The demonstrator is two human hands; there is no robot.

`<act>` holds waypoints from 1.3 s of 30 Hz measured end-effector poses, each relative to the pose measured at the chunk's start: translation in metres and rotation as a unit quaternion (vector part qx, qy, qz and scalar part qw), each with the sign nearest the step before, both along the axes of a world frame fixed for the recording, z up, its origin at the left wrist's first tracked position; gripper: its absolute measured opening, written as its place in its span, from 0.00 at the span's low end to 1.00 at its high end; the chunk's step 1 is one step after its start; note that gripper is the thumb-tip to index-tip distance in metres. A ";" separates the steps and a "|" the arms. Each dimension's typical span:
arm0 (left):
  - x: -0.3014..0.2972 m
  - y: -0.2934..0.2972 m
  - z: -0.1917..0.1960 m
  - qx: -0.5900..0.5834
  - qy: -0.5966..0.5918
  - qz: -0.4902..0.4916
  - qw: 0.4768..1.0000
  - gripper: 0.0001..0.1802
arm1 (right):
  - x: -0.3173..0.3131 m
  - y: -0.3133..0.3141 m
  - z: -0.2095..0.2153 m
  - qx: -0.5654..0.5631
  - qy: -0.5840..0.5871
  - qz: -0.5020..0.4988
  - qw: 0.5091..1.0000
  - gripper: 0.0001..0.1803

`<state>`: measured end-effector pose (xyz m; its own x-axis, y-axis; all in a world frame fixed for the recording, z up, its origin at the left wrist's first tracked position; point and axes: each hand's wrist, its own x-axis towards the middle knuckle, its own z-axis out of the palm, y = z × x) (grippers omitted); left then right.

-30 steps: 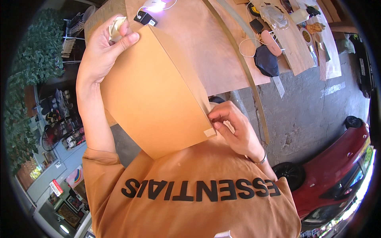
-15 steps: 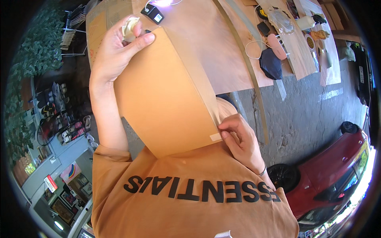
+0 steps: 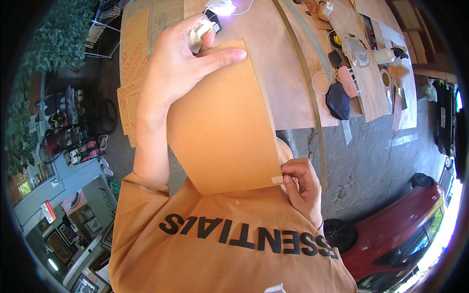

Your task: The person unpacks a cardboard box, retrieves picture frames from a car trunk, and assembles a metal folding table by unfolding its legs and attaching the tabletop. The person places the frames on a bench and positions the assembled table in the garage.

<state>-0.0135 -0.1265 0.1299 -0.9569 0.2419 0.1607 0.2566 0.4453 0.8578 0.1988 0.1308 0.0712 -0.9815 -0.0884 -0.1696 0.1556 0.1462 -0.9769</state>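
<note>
My left hand [image 3: 178, 73] grips the far edge of a tan cardboard sheet [image 3: 224, 127], thumb across its face, and also holds a small roll of tape [image 3: 199, 33] in its fingers. My right hand [image 3: 303, 188] pinches a strip of clear tape [image 3: 277, 179] at the sheet's near right corner, close to my orange shirt [image 3: 220, 244]. The sheet stands tilted between both hands, in front of my chest.
A wooden table [image 3: 288, 88] lies beyond the sheet, bearing a lit lamp [image 3: 221, 7], cables, a dark pouch [image 3: 338, 100] and small tools. Flat cardboard pieces [image 3: 133, 63] lie at the left. A red car [image 3: 395, 244] stands on the concrete floor at right.
The sheet has come closer and more upright. My right hand has slid down along the sheet's right edge to its near corner; my left hand has shifted right with the far edge.
</note>
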 end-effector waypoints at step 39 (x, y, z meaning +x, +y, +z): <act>0.026 0.014 -0.006 0.167 0.001 0.050 0.985 0.28 | -0.058 -0.031 0.057 0.122 0.123 0.076 0.982 0.11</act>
<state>0.0122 -0.1123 0.1240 -0.9726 0.0803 0.2181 0.2286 0.1615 0.9600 0.1405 0.0999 0.1285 -0.9742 -0.2230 0.0358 -0.1215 0.3839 -0.9154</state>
